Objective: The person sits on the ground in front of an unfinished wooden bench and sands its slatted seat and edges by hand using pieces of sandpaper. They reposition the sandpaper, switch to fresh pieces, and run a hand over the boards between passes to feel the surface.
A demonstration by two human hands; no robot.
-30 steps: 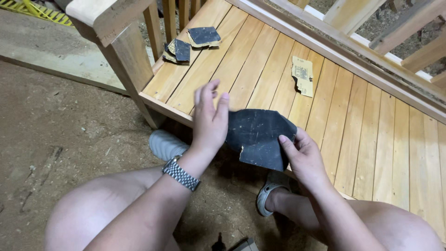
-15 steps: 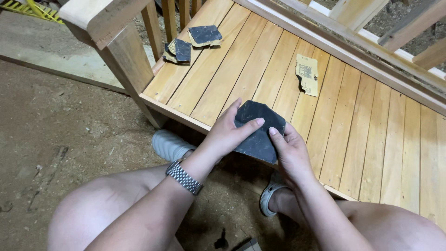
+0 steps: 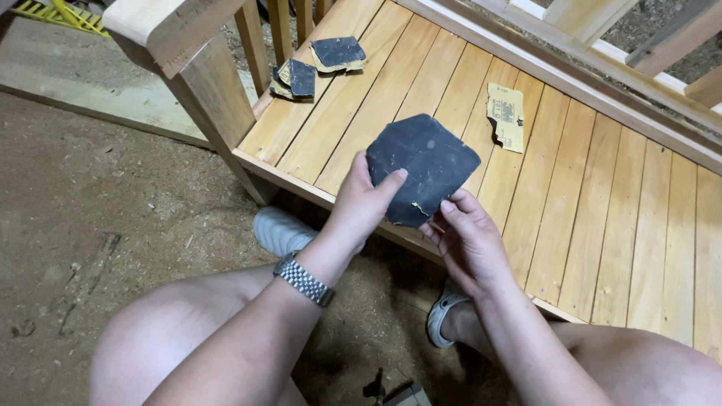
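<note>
A dark, worn sheet of sandpaper (image 3: 423,167) is held up between both hands above the edge of a slatted wooden panel (image 3: 587,218). My left hand (image 3: 359,207), with a metal watch on its wrist, grips the sheet's left lower edge, thumb on top. My right hand (image 3: 468,239) pinches the sheet's torn bottom corner from below.
Two used dark sandpaper pieces (image 3: 338,53) (image 3: 295,78) lie at the panel's far left end. A torn yellow-backed piece (image 3: 506,114) lies face down further right. A wooden post (image 3: 197,83) stands at the left. My knees and grey shoes are over a sawdust-covered floor (image 3: 83,195).
The sheet went from lying low and flat under my spread left hand to being lifted and held up; my left hand closed on its edge and my right hand shifted to the bottom corner.
</note>
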